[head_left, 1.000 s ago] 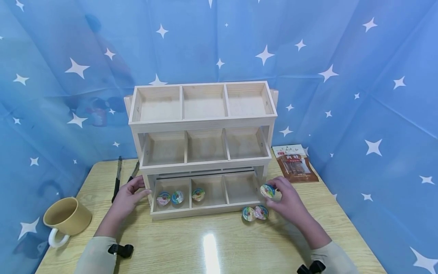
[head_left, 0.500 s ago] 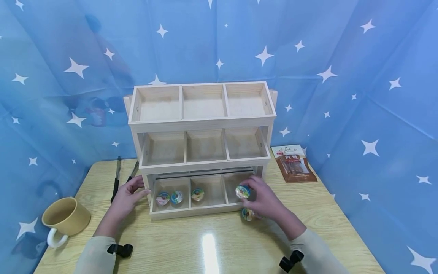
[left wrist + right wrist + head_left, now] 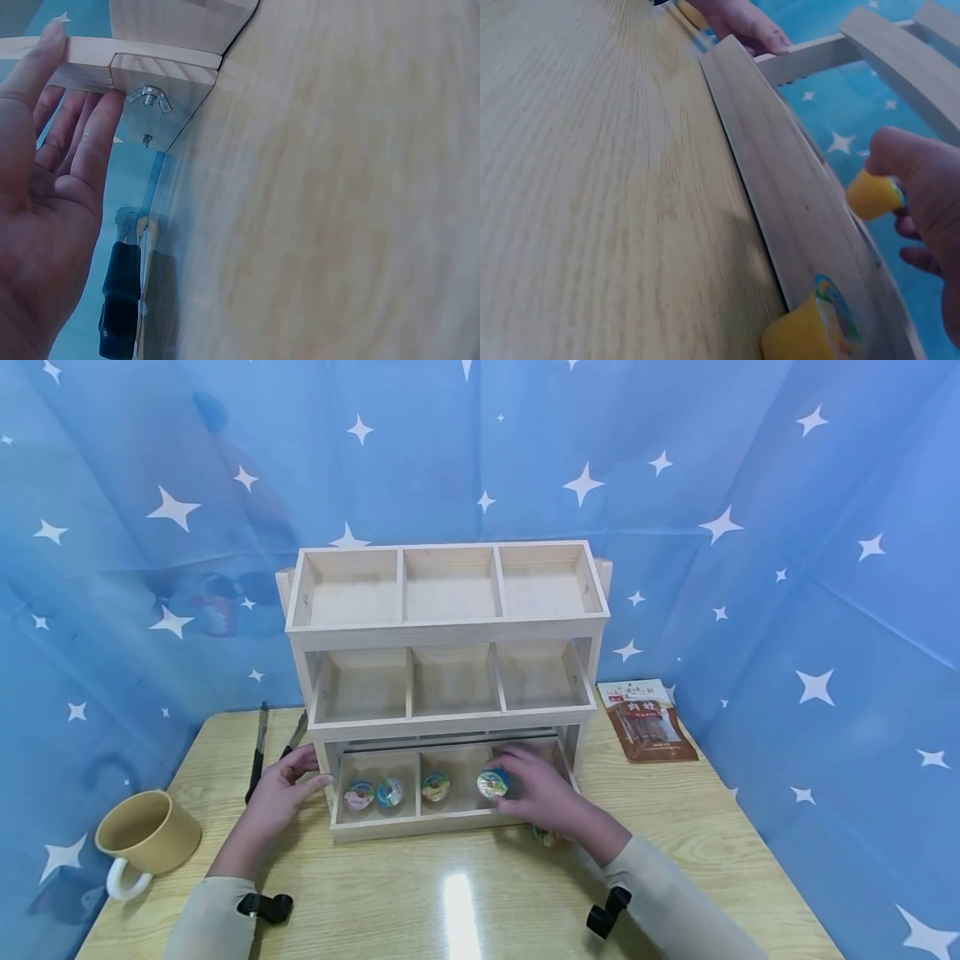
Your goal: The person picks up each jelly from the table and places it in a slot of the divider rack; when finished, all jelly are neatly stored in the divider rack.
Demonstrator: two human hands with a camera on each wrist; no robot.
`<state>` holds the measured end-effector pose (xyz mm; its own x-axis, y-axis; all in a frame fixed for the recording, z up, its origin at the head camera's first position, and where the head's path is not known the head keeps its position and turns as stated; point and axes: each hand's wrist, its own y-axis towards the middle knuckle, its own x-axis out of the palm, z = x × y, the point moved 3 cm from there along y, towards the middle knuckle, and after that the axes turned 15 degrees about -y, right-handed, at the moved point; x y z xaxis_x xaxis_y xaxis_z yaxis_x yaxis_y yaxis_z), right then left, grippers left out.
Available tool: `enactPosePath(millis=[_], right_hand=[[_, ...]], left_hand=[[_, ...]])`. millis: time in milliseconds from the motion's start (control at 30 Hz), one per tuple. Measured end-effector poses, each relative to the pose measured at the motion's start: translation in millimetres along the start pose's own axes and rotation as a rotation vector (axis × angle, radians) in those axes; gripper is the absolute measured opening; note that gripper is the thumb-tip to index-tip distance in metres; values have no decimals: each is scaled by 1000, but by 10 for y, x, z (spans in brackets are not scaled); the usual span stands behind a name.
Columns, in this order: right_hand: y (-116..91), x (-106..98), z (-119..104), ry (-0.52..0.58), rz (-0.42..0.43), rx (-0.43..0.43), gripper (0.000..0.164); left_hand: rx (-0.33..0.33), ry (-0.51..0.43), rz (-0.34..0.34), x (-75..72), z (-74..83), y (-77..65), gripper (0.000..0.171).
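Note:
A three-tier wooden shelf [image 3: 450,631] stands on the table, each tier split into three compartments. My left hand [image 3: 281,789] grips its left side post [image 3: 86,71], thumb on one side and fingers on the other. Between thumb and fingers, my right hand [image 3: 540,793] pinches a jelly cup [image 3: 492,782], yellow in the right wrist view, over the bottom tier by the divider of the middle and right compartments. Two jelly cups [image 3: 358,795] lie in the bottom left compartment, and one jelly cup [image 3: 435,787] is in the bottom middle. Below my right wrist, another jelly cup [image 3: 802,334] sits on the table, partly hidden in the head view.
At the left edge stands a tan mug [image 3: 148,833] with a white handle. Black-handled tongs [image 3: 257,752] lie behind my left hand, partly hidden by the shelf. A brown snack packet [image 3: 648,724] lies right of the shelf. Star-patterned blue cloth [image 3: 750,610] surrounds the table.
My right hand has carried the jelly cup leftward from beside the shelf's right end to over the bottom tier, its forearm now covering most of the cups on the table. My left hand stays put.

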<state>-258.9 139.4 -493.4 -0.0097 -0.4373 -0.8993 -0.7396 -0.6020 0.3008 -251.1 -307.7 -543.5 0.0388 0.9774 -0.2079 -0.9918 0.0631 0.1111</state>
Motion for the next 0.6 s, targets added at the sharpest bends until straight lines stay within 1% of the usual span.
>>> enactPosePath(millis=[133,233,400,600], right_hand=[[112,48,-26,-28,-20,-72,44],[194,83,-39,-49,-38,-106,44],[314,148,-38,-68,-87,-125,48],[403,214,-27,-85,-157,-143,50]], left_hand=[[6,2,-1,4,2,2,61],[9,1,-1,2,8,5,60],[15,-12,-3,1,31,2,59],[17,-12,-5,6,36,1,59]])
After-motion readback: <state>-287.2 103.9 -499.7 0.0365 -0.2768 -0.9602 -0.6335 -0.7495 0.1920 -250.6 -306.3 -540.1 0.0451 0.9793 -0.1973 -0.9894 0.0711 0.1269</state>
